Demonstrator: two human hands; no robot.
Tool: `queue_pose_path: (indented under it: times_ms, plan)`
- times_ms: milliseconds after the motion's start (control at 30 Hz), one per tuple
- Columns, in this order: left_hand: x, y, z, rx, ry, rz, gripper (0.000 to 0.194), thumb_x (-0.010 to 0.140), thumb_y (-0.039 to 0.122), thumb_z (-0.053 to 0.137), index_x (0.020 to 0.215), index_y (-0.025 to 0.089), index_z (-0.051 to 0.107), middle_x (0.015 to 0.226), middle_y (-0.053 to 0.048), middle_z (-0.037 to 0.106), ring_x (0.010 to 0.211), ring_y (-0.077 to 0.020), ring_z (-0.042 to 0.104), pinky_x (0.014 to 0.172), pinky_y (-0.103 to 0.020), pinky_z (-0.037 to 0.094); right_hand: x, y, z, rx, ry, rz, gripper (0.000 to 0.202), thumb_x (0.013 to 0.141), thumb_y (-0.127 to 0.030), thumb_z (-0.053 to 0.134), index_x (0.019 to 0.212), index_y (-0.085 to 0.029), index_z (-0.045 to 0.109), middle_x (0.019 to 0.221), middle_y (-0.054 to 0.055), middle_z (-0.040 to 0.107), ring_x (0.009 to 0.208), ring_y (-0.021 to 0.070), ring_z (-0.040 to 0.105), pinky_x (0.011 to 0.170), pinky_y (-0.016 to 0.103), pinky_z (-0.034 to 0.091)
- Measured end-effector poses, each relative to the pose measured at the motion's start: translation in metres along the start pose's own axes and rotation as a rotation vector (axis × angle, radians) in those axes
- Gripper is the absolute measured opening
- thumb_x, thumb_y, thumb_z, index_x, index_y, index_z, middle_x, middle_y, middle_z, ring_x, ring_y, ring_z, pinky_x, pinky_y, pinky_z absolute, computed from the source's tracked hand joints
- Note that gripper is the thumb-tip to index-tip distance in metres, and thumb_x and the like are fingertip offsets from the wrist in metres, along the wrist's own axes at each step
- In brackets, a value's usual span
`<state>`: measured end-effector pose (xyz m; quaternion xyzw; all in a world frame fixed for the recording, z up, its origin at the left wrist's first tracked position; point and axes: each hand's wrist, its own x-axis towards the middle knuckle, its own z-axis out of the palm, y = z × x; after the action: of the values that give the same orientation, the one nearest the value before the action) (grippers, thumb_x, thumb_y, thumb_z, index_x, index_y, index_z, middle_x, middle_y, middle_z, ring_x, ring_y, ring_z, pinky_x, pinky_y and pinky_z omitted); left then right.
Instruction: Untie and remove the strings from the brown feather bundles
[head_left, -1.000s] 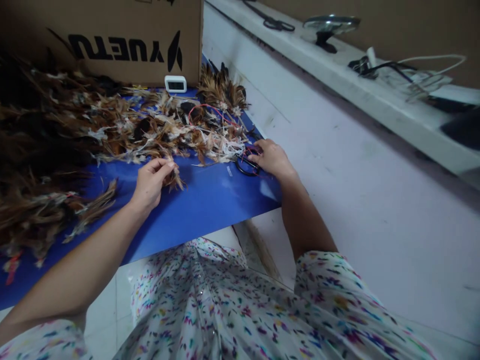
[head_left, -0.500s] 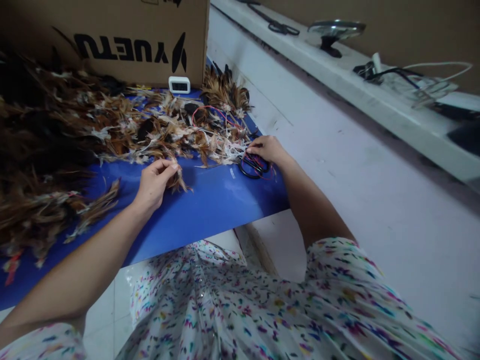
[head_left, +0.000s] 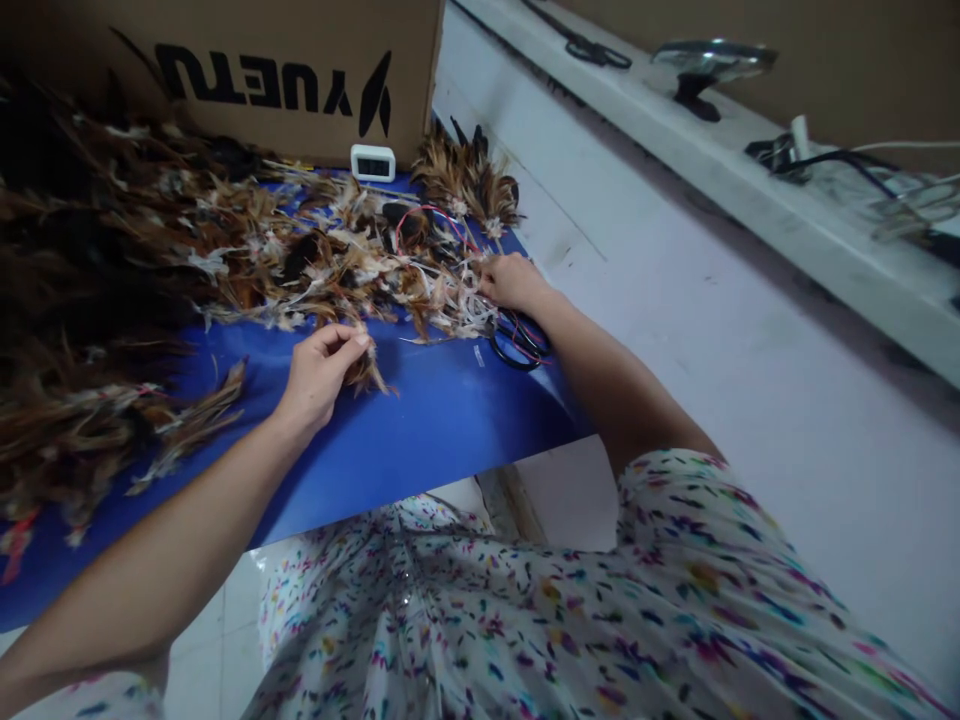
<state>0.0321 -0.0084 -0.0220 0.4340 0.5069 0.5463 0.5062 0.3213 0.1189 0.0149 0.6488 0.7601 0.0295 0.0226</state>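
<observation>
Pinched between the thumb and fingers of my left hand (head_left: 324, 372) is a small bunch of brown feathers (head_left: 369, 374), its tips pointing down over the blue tabletop (head_left: 420, 420). My right hand (head_left: 514, 282) reaches to the right end of the feather pile, fingers curled down beside a tangle of white ties or strips (head_left: 474, 308). Its fingertips are partly hidden, so what they grip cannot be made out. Just below that hand lie black-handled scissors (head_left: 517, 350) with reddish thread over them. Loose brown and cream feathers (head_left: 330, 270) spread across the table between and beyond both hands.
A cardboard box (head_left: 300, 90) stands at the back, with a small white digital clock (head_left: 373, 163) before it. An upright feather cluster (head_left: 472, 185) sits at the back right. More feather bunches (head_left: 82, 430) lie left. A white wall and ledge (head_left: 675, 150) with cables border the right.
My right hand has moved up and left, off the scissors and thread, to the white strips. My left hand keeps its feather bunch. The view has shifted slightly.
</observation>
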Motion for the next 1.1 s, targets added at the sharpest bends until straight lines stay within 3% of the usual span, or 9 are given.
queue_pose_path:
  times_ms: [167, 300, 467, 567, 667, 800, 867, 1033, 1100]
  plan:
    - [-0.002, 0.000, 0.001, 0.001, -0.002, -0.012, 0.026, 0.059, 0.037, 0.082, 0.070, 0.017, 0.070, 0.063, 0.000, 0.063, 0.054, -0.0086, 0.047, 0.051, -0.022, 0.035, 0.026, -0.027, -0.012, 0.121, 0.026, -0.067, 0.020, 0.086, -0.015, 0.059, 0.090, -0.009, 0.077, 0.093, 0.017, 0.077, 0.096, 0.0315, 0.071, 0.091, 0.043, 0.055]
    - [-0.002, -0.001, 0.001, 0.019, -0.015, 0.003, 0.025, 0.061, 0.037, 0.082, 0.070, 0.017, 0.070, 0.061, 0.001, 0.062, 0.053, -0.0078, 0.046, 0.051, -0.022, 0.033, 0.048, -0.047, -0.025, 0.332, 0.045, -0.131, 0.023, 0.091, -0.020, 0.054, 0.088, -0.009, 0.074, 0.081, 0.010, 0.075, 0.085, 0.0246, 0.071, 0.086, 0.040, 0.057]
    - [-0.003, -0.003, 0.001, 0.029, -0.021, 0.011, 0.024, 0.062, 0.037, 0.081, 0.071, 0.016, 0.071, 0.062, 0.001, 0.062, 0.053, -0.0075, 0.046, 0.052, -0.022, 0.032, 0.059, -0.042, -0.048, 0.336, 0.131, -0.269, 0.028, 0.095, -0.023, 0.047, 0.099, -0.015, 0.073, 0.105, 0.010, 0.077, 0.100, 0.0258, 0.070, 0.095, 0.040, 0.053]
    - [-0.002, -0.004, 0.001, 0.035, -0.019, 0.021, 0.025, 0.062, 0.037, 0.082, 0.071, 0.017, 0.071, 0.061, 0.001, 0.062, 0.054, -0.0085, 0.047, 0.052, -0.022, 0.033, 0.040, -0.021, -0.059, 0.258, 0.264, -0.234, 0.022, 0.093, -0.025, 0.052, 0.100, -0.020, 0.072, 0.113, 0.010, 0.076, 0.108, 0.0289, 0.068, 0.099, 0.041, 0.050]
    - [-0.002, -0.004, 0.001, 0.042, -0.015, 0.029, 0.025, 0.063, 0.037, 0.081, 0.072, 0.017, 0.070, 0.062, 0.000, 0.063, 0.054, -0.0090, 0.048, 0.052, -0.022, 0.034, 0.000, 0.000, -0.060, 0.168, 0.271, -0.120, 0.019, 0.090, -0.021, 0.054, 0.098, -0.019, 0.071, 0.102, 0.011, 0.076, 0.100, 0.0315, 0.069, 0.089, 0.042, 0.052]
    - [0.000, -0.006, 0.001, 0.054, -0.024, 0.046, 0.023, 0.063, 0.036, 0.080, 0.071, 0.017, 0.070, 0.065, 0.000, 0.064, 0.056, -0.0093, 0.049, 0.053, -0.023, 0.036, -0.057, 0.021, -0.040, 0.026, 0.044, 0.007, 0.007, 0.082, -0.019, 0.061, 0.087, -0.019, 0.066, 0.083, 0.010, 0.072, 0.082, 0.0280, 0.068, 0.073, 0.036, 0.049]
    - [0.001, -0.006, 0.001, 0.060, -0.023, 0.047, 0.023, 0.063, 0.036, 0.080, 0.072, 0.017, 0.070, 0.067, -0.001, 0.064, 0.057, -0.0095, 0.050, 0.054, -0.023, 0.036, -0.075, 0.029, -0.027, 0.053, -0.090, 0.035, 0.015, 0.077, -0.024, 0.071, 0.089, -0.020, 0.063, 0.081, 0.007, 0.071, 0.079, 0.0254, 0.067, 0.070, 0.033, 0.047]
    - [0.003, -0.006, 0.000, 0.054, -0.005, 0.054, 0.021, 0.063, 0.034, 0.080, 0.071, 0.017, 0.070, 0.067, 0.000, 0.064, 0.058, -0.0102, 0.051, 0.053, -0.022, 0.038, -0.088, 0.041, -0.008, 0.403, -0.209, -0.025, 0.031, 0.071, -0.025, 0.075, 0.096, -0.022, 0.058, 0.085, 0.001, 0.067, 0.073, 0.0161, 0.063, 0.070, 0.027, 0.048]
    - [0.004, -0.005, 0.000, 0.051, -0.003, 0.060, 0.019, 0.063, 0.033, 0.079, 0.070, 0.018, 0.070, 0.067, -0.001, 0.064, 0.059, -0.0104, 0.052, 0.054, -0.022, 0.039, -0.088, 0.040, -0.007, 0.419, -0.229, -0.037, 0.039, 0.067, -0.023, 0.076, 0.101, -0.022, 0.056, 0.082, -0.002, 0.064, 0.069, 0.0142, 0.060, 0.068, 0.025, 0.047]
